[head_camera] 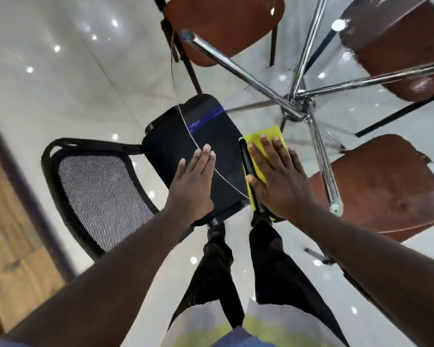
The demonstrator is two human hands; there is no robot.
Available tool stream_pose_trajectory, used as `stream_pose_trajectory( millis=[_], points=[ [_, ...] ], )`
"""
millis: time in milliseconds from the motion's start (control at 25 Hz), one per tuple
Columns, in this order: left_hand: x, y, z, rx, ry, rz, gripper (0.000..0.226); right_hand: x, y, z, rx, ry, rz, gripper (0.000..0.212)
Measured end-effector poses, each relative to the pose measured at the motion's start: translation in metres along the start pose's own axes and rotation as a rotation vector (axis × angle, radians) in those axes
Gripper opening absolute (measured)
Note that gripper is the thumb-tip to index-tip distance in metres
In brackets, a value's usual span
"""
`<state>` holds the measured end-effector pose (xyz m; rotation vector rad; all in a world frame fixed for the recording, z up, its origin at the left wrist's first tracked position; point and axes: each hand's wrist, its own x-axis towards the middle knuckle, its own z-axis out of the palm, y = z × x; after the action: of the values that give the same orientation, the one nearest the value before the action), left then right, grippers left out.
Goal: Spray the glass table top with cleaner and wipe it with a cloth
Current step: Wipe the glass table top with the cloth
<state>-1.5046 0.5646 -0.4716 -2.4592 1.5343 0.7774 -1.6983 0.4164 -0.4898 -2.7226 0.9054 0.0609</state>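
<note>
The cloth (263, 139) is laid on the tabletop (223, 81) near its left rim, and the right hand (276, 176) is pressed flat upon it. The left hand (193, 181) is held just left of the cloth, fingertips at the rim. A mesh chair (103, 186) is set left of the tabletop, its seat partly beneath it. A frame (296, 106) is seen under the tabletop's middle. Three chairs are placed round it: far (223, 23), far right (396, 46), near right (381, 186).
</note>
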Motion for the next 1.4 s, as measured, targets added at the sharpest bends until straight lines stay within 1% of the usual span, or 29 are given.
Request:
stream_pose_trajectory(
  millis=[80, 160, 280, 360, 480, 560, 640, 720, 840, 920, 1000, 1040, 1120, 1160, 1280, 1400],
  points=[
    [0.0, -0.002, 0.001, 0.015, 0.004, 0.002, 0.111, 0.014, -0.001, 0.006, -0.01, 0.049, -0.03, 0.065],
    [0.001, -0.006, 0.002, 0.005, 0.003, 0.015, 0.114, 0.034, -0.005, 0.01, -0.034, 0.087, -0.106, 0.062],
    [0.001, -0.011, 0.002, -0.034, -0.005, 0.022, 0.115, 0.061, -0.008, 0.014, -0.071, 0.099, -0.202, 0.06],
    [0.0, -0.01, 0.0, -0.066, 0.008, 0.029, 0.115, 0.051, -0.004, 0.015, -0.1, 0.087, -0.216, 0.06],
    [-0.001, -0.011, -0.003, -0.1, 0.002, 0.037, 0.111, 0.002, 0.018, 0.014, -0.139, 0.028, -0.356, 0.061],
    [0.0, -0.013, 0.0, -0.106, 0.016, 0.063, 0.11, -0.034, 0.037, 0.01, -0.134, 0.026, -0.4, 0.063],
    [0.0, -0.017, 0.002, -0.122, 0.042, 0.083, 0.109, -0.049, 0.041, 0.009, -0.155, 0.035, -0.381, 0.064],
    [0.002, -0.022, 0.007, -0.139, 0.073, 0.105, 0.104, -0.04, 0.03, 0.013, -0.152, 0.027, -0.361, 0.065],
    [0.009, -0.032, 0.015, -0.24, 0.151, 0.189, 0.091, 0.007, 0.008, 0.022, -0.11, 0.017, -0.394, 0.063],
    [0.011, -0.039, 0.012, -0.321, 0.184, 0.232, 0.083, 0.048, -0.002, 0.021, -0.099, 0.062, -0.358, 0.062],
    [0.013, -0.042, 0.0, -0.329, 0.168, 0.228, 0.08, 0.077, -0.009, 0.016, -0.084, 0.122, -0.276, 0.063],
    [0.014, -0.042, -0.007, -0.316, 0.138, 0.221, 0.079, 0.078, -0.01, 0.015, -0.08, 0.128, -0.247, 0.063],
    [0.012, -0.039, -0.016, -0.298, 0.091, 0.199, 0.079, 0.048, -0.005, 0.014, -0.085, 0.095, -0.253, 0.065],
    [0.011, -0.037, -0.018, -0.306, 0.081, 0.201, 0.079, 0.023, 0.004, 0.013, -0.103, 0.06, -0.292, 0.068],
    [0.012, -0.038, -0.014, -0.333, 0.074, 0.214, 0.081, -0.036, 0.041, 0.006, -0.175, -0.06, -0.499, 0.076],
    [0.018, -0.048, -0.011, -0.376, 0.081, 0.225, 0.082, -0.009, 0.044, 0.002, -0.21, -0.157, -0.691, 0.068]
  ],
)
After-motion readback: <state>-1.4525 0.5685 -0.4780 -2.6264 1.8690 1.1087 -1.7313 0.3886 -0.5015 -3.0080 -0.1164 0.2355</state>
